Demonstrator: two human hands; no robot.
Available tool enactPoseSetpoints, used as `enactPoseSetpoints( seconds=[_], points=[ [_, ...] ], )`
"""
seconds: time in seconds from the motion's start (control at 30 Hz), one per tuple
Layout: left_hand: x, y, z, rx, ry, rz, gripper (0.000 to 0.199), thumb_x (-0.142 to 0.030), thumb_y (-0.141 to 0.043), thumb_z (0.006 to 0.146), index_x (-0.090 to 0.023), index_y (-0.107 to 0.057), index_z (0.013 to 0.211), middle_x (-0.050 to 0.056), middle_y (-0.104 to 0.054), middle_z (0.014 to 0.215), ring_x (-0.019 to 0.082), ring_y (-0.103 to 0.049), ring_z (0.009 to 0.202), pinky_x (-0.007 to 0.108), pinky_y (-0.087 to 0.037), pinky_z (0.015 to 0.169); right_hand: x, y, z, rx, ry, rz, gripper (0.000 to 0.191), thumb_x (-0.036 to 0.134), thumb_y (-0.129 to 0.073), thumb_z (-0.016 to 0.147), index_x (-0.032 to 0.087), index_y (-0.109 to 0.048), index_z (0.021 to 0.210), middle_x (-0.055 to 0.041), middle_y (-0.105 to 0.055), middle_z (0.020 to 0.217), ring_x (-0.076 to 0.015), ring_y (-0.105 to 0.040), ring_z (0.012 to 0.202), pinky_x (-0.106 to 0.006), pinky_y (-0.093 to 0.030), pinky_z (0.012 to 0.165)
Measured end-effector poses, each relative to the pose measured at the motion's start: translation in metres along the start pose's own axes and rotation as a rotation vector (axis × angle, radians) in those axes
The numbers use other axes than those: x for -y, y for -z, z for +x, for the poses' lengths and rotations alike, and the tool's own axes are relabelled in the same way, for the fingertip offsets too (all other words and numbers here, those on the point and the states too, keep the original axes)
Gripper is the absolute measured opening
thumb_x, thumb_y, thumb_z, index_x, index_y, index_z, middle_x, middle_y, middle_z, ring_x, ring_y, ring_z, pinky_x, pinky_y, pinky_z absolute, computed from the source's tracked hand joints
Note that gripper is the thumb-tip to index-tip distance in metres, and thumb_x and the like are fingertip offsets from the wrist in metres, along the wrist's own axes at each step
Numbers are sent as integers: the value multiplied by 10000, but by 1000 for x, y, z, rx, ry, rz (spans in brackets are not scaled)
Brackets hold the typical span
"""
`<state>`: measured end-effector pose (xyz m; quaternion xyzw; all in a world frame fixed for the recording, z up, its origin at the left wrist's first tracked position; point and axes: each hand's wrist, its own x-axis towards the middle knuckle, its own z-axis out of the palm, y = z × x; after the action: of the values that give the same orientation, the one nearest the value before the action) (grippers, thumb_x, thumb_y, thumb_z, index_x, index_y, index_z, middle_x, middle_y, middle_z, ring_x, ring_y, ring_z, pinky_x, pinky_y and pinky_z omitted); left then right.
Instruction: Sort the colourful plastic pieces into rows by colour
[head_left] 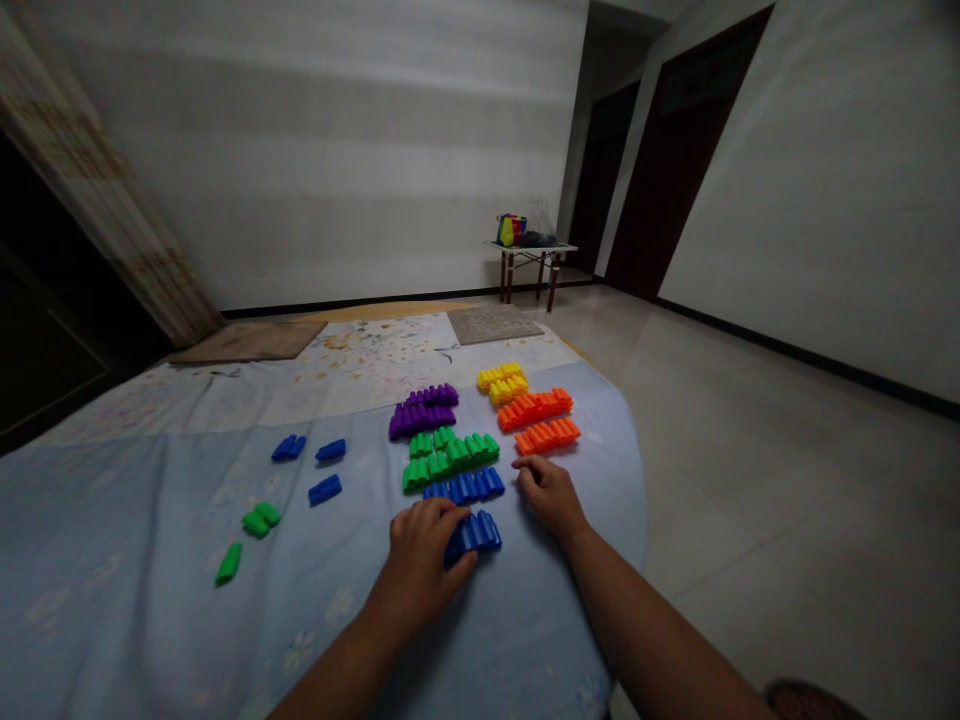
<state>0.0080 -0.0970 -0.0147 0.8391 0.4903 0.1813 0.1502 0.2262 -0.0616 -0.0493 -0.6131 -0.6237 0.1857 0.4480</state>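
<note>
Bent over the near blue row, my left hand curves its fingers and thumb around the left end, touching it; whether it pinches one piece, I cannot tell. My right hand, index finger extended and others curled, holds nothing visible beside the far blue row. Light, level pressure from low fingertips suits such small pieces; pushing down could drag the soft cloth and skew the line. The right hand would serve well as a stop at the open end.

By count, two hands attend two blue rows, two orange rows and two short yellow rows. The green group and purple group pack too tightly for a sure tally. Apart lie three loose green pieces, two nearly touching, and seemingly four loose blue pieces, two side by side.
</note>
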Motion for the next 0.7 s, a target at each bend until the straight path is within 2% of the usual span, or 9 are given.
enactPoseSetpoints(
  seconds=[0.2,0.43,0.57,0.7],
  points=[
    [3,-3,-3,-1,16,25,423,-270,-547,705,-265,-544,1129,50,-538,1135,239,-441,1099,463,-261,966,-2,-1,1,-10,19,4,275,236,-416,750,172,-667,843,-34,-672,731,-146,-580,610,-251,-449,609],
    [5,-4,-5,-42,26,11,460,-326,-599,681,-281,-539,1135,44,-548,1128,242,-451,1101,462,-263,969,-3,-2,0,-6,1,10,282,251,-409,759,172,-663,852,-35,-677,732,-150,-596,603,-249,-450,579],
    [14,16,-4,-158,66,-8,411,-438,-548,734,-279,-548,1113,50,-571,1108,240,-472,1082,469,-288,948,-3,-2,0,-7,2,15,278,256,-414,759,170,-661,854,-36,-675,726,-153,-600,609,-252,-455,589],
    [43,49,-6,-301,209,3,349,-472,-473,770,-256,-589,1018,44,-600,1084,233,-497,1060,462,-302,952,-5,-2,0,-1,-3,23,271,270,-419,768,171,-653,861,-32,-671,716,-154,-602,621,-255,-461,611]
  ],
)
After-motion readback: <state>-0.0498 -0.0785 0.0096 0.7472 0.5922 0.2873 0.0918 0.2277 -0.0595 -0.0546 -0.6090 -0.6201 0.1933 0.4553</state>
